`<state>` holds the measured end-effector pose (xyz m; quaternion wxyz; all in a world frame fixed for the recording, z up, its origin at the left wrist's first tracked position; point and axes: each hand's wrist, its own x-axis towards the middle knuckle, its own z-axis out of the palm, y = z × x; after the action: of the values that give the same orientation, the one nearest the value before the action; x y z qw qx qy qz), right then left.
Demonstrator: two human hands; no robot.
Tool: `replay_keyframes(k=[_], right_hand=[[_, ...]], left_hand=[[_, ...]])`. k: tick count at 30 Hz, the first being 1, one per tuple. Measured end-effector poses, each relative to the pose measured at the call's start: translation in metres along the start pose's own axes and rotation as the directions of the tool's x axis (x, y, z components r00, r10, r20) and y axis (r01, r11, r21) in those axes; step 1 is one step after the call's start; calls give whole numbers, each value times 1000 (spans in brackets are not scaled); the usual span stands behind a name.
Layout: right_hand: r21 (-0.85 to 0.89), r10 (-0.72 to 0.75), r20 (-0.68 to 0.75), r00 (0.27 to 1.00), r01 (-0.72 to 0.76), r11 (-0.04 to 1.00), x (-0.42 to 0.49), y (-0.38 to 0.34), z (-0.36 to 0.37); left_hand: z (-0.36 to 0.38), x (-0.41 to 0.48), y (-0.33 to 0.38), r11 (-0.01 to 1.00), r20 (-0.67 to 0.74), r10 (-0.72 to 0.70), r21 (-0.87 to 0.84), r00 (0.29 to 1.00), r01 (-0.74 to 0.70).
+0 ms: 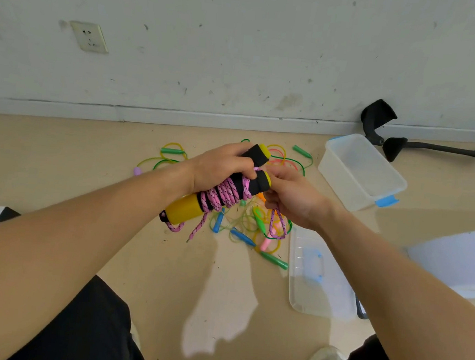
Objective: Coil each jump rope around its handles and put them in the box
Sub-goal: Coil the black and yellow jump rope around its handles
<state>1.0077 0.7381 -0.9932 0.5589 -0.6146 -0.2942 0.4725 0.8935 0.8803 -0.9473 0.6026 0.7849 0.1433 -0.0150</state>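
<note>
Seated on the floor, knees at the bottom edge. Left of centre: left hand (220, 169) curled round two black-and-yellow foam handles (188, 208), held side by side above the floor, one yellow end pointing down-left, the others up-right. Wound round them in several turns: pink braided rope (226, 191), with a short tail hanging below the lower yellow end. Just to the right, touching the handles' upper end: right hand (292, 196), pinching the rope's free stretch, a small loop dangling beneath the palm. Under and behind both hands, spread on the floor: tangle of thin plastic jump ropes (243, 232) with green, blue and pink handles, none coiled. Further right, flat on the floor: clear lid (319, 279). Beyond it, near the wall: clear box (357, 173) with blue latches, nothing visible inside.

Judged step: finishing the first coil, little slack left. Next, probably: lay on the last turns, tuck the end under a wrap to stop it unravelling, then reach right and drop the bundle into the box.
</note>
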Motion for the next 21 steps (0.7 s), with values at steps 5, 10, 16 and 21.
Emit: replay_keyframes(k=[5,10,16,21], right_hand=[[26,4,-121,993,-1,1000,1,11,17],[-95,-50,-211,976,31,995,1,11,26],[-481,-129,-257,958,-11,877,-5,12,36],[-613,-150,-277,949,-54,788,-10,15,47]], left_hand=[[6,3,0,999,-85,36,20,996,-35],[3,3,-1,998,-226,54,50,973,-44],[-2,5,-14,987,-343,-10,145,939,63],[-1,11,-18,978,-373,-42,176,927,115]])
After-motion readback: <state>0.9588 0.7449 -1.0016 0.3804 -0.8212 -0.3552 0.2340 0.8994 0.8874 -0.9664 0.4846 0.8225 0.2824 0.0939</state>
